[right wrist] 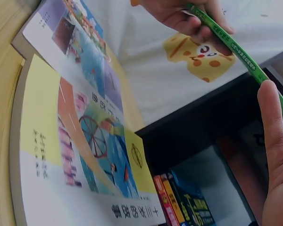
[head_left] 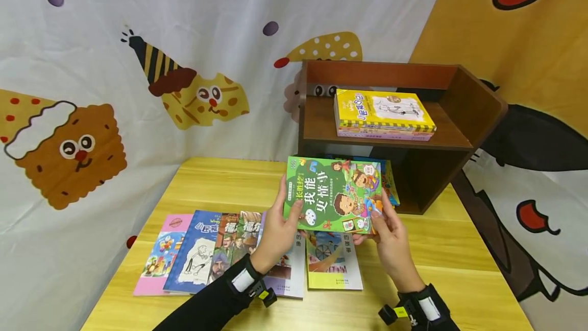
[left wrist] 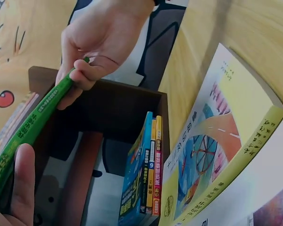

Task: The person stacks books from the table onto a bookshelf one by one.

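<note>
Both hands hold a green picture book (head_left: 335,194) flat above the table, in front of the brown shelf (head_left: 459,111). My left hand (head_left: 286,216) grips its left edge with the thumb on the cover. My right hand (head_left: 383,221) grips its right edge. The left wrist view shows the green book's (left wrist: 33,127) spine, with the right hand (left wrist: 96,44) pinching the far end. In the right wrist view the left hand (right wrist: 188,19) holds the other end of the book (right wrist: 236,47).
A yellow book stack (head_left: 383,114) lies on the shelf's upper board. A few books (head_left: 390,183) lie in the lower compartment. Several books lie in a row on the wooden table (head_left: 459,269), from a pink one (head_left: 163,254) to a yellow-edged one (head_left: 333,262). Cartoon curtains hang behind.
</note>
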A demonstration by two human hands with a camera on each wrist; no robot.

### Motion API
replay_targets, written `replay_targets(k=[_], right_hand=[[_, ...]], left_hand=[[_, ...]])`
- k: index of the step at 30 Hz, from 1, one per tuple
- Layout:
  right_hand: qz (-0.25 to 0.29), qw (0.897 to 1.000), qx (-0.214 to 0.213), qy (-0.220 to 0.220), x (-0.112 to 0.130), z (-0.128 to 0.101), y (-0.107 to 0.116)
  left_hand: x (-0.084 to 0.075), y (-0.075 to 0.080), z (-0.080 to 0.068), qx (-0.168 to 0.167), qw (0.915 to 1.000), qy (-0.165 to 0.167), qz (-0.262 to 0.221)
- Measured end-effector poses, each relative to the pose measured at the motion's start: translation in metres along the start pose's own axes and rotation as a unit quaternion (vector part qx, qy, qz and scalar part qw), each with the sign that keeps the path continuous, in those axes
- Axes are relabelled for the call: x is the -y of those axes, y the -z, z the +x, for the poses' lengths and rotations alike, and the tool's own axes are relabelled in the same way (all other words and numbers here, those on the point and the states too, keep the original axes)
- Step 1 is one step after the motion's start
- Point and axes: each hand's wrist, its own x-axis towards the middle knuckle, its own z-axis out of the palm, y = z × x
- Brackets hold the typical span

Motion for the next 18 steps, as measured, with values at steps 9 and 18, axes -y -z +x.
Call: replay_targets(k=[9,18], right_hand=[[-0.005,1.0,-0.017,-0.01,0.004,-0.008,0.032],[-0.005,0.999,-0.008,-0.041,0.0,0.009,0.065]], left_hand=[[0.006,-0.017,0.005,0.067,0.9972,0.03,-0.013],[0.025,-0.033,0.034,0.127,0.9901,0.05,-0.032]])
